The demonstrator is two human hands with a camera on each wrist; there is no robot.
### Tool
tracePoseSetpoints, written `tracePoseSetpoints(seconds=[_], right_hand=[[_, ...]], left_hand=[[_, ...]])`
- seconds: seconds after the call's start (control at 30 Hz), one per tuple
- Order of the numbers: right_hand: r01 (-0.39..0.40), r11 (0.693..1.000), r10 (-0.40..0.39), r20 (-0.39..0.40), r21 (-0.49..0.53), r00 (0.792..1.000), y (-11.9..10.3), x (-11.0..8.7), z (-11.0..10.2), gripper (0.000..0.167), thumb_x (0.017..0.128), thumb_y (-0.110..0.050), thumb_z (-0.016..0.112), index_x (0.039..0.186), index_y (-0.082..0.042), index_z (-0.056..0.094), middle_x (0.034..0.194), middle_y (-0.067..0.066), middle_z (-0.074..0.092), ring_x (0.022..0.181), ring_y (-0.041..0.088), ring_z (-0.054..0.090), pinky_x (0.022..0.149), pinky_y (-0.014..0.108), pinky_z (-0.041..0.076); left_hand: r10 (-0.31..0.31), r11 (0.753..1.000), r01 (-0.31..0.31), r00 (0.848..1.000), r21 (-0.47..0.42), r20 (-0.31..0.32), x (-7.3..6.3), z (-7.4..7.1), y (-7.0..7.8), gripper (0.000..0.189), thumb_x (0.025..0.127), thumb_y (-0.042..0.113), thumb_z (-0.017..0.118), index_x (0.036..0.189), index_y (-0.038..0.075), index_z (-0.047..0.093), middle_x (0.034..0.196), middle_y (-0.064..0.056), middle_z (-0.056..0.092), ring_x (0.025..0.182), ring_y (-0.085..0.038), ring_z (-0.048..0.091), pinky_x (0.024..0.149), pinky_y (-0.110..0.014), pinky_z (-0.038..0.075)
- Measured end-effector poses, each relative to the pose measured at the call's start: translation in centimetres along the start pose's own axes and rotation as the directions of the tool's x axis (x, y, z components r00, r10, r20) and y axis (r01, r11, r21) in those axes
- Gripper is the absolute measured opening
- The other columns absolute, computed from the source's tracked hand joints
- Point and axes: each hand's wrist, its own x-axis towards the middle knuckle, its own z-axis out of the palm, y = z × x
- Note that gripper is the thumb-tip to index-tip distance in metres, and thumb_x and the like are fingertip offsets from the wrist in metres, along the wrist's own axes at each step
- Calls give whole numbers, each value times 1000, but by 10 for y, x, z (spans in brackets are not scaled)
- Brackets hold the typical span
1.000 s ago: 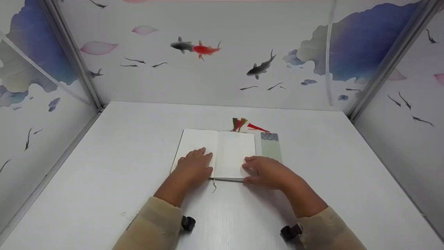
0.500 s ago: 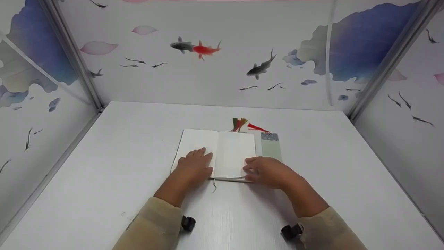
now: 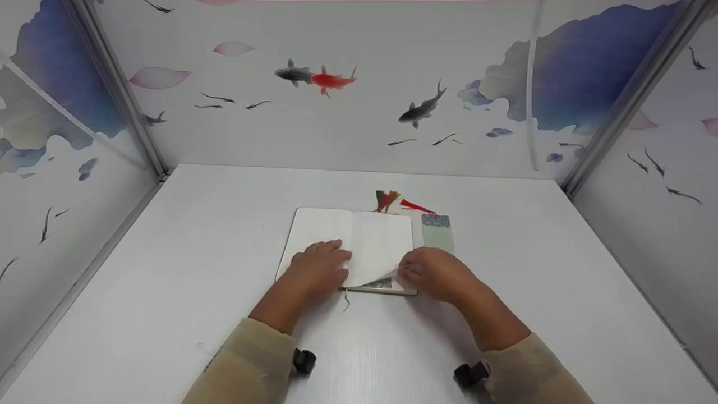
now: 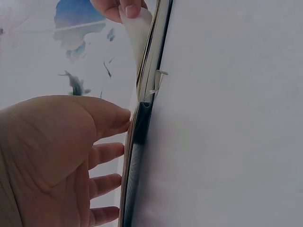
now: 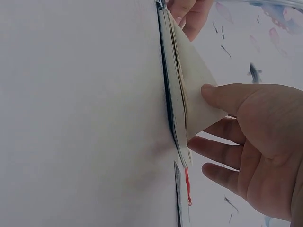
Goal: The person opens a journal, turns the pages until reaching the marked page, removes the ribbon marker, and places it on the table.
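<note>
An open notebook [image 3: 377, 238] with blank cream pages lies on the white table. My left hand [image 3: 315, 270] rests on its left page, fingers extended, close to the spine. At the lower right corner, my right hand [image 3: 440, 275] pinches a page [image 5: 198, 78] between thumb and index finger, and that corner is lifted and bent. Below the raised corner a small dark patterned patch [image 3: 383, 283] shows. Green, red and yellow tassels [image 3: 387, 200] stick out past the notebook's top edge. A thin ribbon [image 3: 346, 303] hangs from the bottom of the spine.
To the right of the notebook lies a pale green bookmark [image 3: 438, 238] with a grey patterned top and a red tassel [image 3: 416, 206]; the right hand hides its lower end. White panels [image 3: 336, 134] printed with fish and petals enclose the table [image 3: 224, 196].
My right hand has gone from the notebook's right edge to pinching the page corner, which has come up and uncovered the patterned patch. The left hand has shifted slightly toward the spine.
</note>
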Motion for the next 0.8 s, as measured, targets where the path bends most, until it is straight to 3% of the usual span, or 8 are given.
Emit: tracePoseSetpoints(seconds=[0.17, 0.37, 0.47, 0.67, 0.8], right_hand=[[-15, 1000, 16, -71, 4, 997, -6, 0, -2, 21, 102, -29, 74, 121, -21, 80, 130, 1, 78, 130, 26, 69, 114, 52, 54], [31, 999, -26, -186, 26, 982, -11, -4, -5, 17, 102, -30, 75, 118, -25, 79, 128, -3, 77, 128, 23, 70, 110, 50, 57], [84, 996, -77, -266, 15, 961, -11, -7, -5, 14, 102, -31, 75, 115, -26, 78, 121, -6, 78, 123, 21, 72, 106, 47, 60], [210, 977, -203, -393, -25, 897, -12, -10, -6, 8, 103, -27, 74, 111, -26, 76, 115, -9, 78, 115, 20, 74, 98, 44, 62], [214, 976, -208, -407, -31, 889, -14, -12, -8, 16, 104, -29, 73, 119, -25, 76, 122, -8, 77, 120, 20, 73, 100, 45, 62]], left_hand=[[10, 1000, -10, 1000, -22, 11, 1, 0, 0, 54, 110, 53, 50, 158, 28, 55, 175, -3, 37, 164, -33, 31, 128, -65, 31], [17, 999, -16, 1000, -28, 4, 1, 1, 2, 75, 100, 75, 52, 158, 27, 55, 175, -5, 37, 164, -33, 31, 129, -66, 30], [24, 999, -24, 1000, -30, 1, 0, 0, 2, 80, 96, 77, 58, 158, 27, 55, 175, -6, 37, 164, -34, 31, 128, -66, 30], [29, 999, -30, 999, -39, -27, -3, -2, 2, 78, 93, 71, 68, 156, 27, 56, 174, -6, 39, 162, -35, 34, 127, -65, 33], [14, 999, -16, 999, -45, -44, -2, -1, 2, 82, 93, 70, 69, 160, 26, 52, 173, -5, 40, 162, -34, 35, 127, -64, 33]])
